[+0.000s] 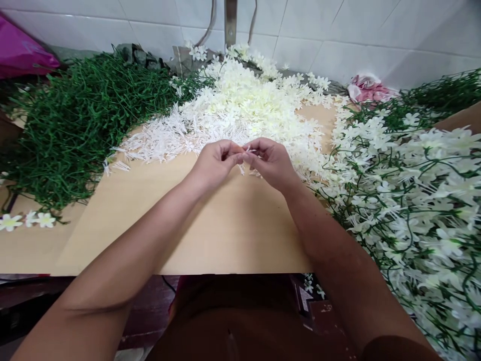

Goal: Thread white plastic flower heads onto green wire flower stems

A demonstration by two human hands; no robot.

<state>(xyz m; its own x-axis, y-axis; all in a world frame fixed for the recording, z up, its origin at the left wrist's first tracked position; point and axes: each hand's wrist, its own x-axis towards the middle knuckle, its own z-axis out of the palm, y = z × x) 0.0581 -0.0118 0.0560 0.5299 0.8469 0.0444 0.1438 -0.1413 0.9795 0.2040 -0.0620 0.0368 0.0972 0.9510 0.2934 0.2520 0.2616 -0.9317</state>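
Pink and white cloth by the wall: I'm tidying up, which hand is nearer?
Right. The right hand is left of the cloth; the left hand is farther left.

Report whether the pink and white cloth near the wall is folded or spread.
Neither: the pink and white cloth is crumpled, bunched in a heap.

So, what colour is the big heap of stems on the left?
The heap of stems is dark green, seen in the head view.
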